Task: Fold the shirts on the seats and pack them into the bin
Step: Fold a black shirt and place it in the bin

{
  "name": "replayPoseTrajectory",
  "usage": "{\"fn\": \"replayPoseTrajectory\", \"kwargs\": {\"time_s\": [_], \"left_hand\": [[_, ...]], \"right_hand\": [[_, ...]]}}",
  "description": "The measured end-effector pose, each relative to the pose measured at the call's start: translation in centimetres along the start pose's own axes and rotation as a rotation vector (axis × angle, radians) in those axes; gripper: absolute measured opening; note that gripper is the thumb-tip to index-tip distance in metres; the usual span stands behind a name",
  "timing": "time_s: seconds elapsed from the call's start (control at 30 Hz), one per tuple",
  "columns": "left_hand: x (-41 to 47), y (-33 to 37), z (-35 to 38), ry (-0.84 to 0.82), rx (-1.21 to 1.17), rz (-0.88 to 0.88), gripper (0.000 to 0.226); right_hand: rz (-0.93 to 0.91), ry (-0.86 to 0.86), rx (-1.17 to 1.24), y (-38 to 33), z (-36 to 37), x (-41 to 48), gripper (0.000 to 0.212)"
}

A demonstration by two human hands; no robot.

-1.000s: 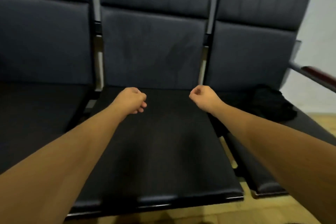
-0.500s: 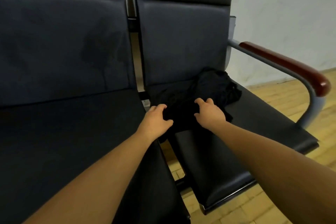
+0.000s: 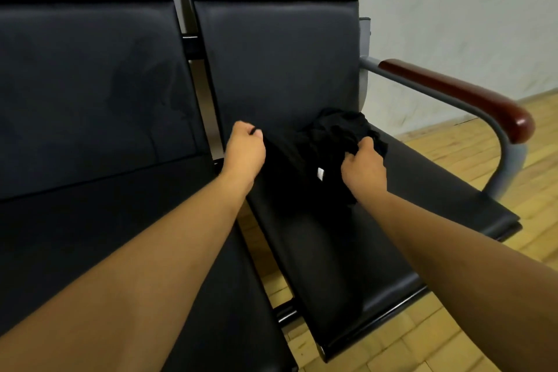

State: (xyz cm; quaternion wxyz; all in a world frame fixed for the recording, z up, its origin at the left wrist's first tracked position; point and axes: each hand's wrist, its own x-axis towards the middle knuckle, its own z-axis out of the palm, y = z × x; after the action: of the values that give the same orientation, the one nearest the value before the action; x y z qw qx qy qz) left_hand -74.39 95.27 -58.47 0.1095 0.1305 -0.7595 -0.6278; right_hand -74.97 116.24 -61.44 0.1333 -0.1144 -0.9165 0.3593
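Note:
A black shirt [image 3: 305,160] lies crumpled at the back of the rightmost seat [image 3: 356,266], a small white label showing on it. My left hand [image 3: 244,151] grips the shirt's left edge near the seat back, fingers curled round the cloth. My right hand [image 3: 363,167] grips a bunched part of the shirt on its right side. No bin is in view.
Dark padded seats stand in a row, with another seat [image 3: 90,235] on the left under my left forearm. A grey metal armrest with a red-brown wooden top [image 3: 459,93] bounds the right seat. Wooden floor [image 3: 483,326] and a white wall lie to the right.
My view swung right from the middle seat to the right one. Both hands went from held in the air to reaching the black shirt and now grip it.

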Motion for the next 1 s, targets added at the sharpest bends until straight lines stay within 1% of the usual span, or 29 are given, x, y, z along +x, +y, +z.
{"fn": "replayPoseTrajectory", "kwargs": {"time_s": [0.07,0.13,0.17,0.27,0.3,0.33,0.37,0.4,0.43,0.47,0.5,0.57,0.6,0.63,0.7,0.77,0.83,0.9,1.0], "left_hand": [[-0.4,3.6,-0.7,0.011,-0.135,0.037,0.011],[-1.0,6.9,-1.4,0.016,-0.284,0.085,0.013],[-1.2,8.3,-1.8,0.025,-0.357,0.102,0.014],[-2.0,11.2,-3.4,0.105,-0.425,0.133,0.013],[-2.3,11.8,-3.8,0.122,-0.442,0.138,0.014],[-2.7,12.4,-4.3,0.120,-0.470,0.138,0.015],[-3.4,13.0,-4.7,0.103,-0.505,0.136,0.016],[-4.0,13.6,-5.1,0.086,-0.537,0.133,0.016],[-4.4,14.1,-5.5,0.079,-0.561,0.128,0.017],[-4.9,14.6,-5.8,0.073,-0.582,0.123,0.017],[-5.4,15.0,-6.3,0.066,-0.597,0.116,0.016],[-6.4,15.7,-7.2,0.035,-0.627,0.109,0.010],[-6.9,15.8,-7.7,0.011,-0.616,0.118,0.011],[-7.3,15.8,-8.2,-0.007,-0.558,0.143,0.017],[-8.0,15.4,-9.4,-0.001,-0.377,0.199,0.026],[-8.5,14.9,-11.2,0.073,-0.262,0.219,0.023],[-8.9,14.9,-13.3,0.166,-0.270,0.224,0.018],[-9.4,15.2,-15.4,0.249,-0.331,0.238,0.016],[-10.2,16.2,-18.6,0.371,-0.384,0.296,0.018]], "right_hand": [[0.073,-0.019,-0.039,0.3,-0.7,-0.2,0.027],[0.098,-0.057,-0.103,0.7,-1.2,-0.5,0.040],[0.115,-0.080,-0.117,1.0,-1.3,-0.7,0.043],[0.205,-0.187,-0.135,1.6,-1.6,-1.2,0.045],[0.228,-0.201,-0.149,1.4,-1.7,-1.5,0.050],[0.204,-0.184,-0.165,0.9,-1.9,-1.9,0.059],[0.117,-0.155,-0.172,-0.1,-2.1,-2.5,0.069],[-0.024,-0.140,-0.145,-1.3,-2.2,-3.2,0.077],[-0.179,-0.163,-0.089,-2.5,-2.1,-4.0,0.079],[-0.299,-0.247,-0.065,-3.6,-1.8,-4.8,0.080],[-0.359,-0.370,-0.103,-4.2,-1.1,-5.7,0.081],[-0.323,-0.593,-0.342,-3.9,0.6,-7.1,0.084],[-0.299,-0.637,-0.473,-3.0,1.2,-7.7,0.082],[-0.299,-0.626,-0.552,-1.9,1.7,-8.1,0.079],[-0.300,-0.541,-0.572,0.0,1.7,-8.4,0.076],[-0.276,-0.485,-0.562,1.2,1.4,-8.2,0.075],[-0.225,-0.453,-0.552,1.8,0.7,-7.7,0.075],[-0.163,-0.440,-0.520,2.3,0.1,-7.1,0.074],[-0.093,-0.438,-0.532,2.7,-0.8,-6.3,0.063]]}}
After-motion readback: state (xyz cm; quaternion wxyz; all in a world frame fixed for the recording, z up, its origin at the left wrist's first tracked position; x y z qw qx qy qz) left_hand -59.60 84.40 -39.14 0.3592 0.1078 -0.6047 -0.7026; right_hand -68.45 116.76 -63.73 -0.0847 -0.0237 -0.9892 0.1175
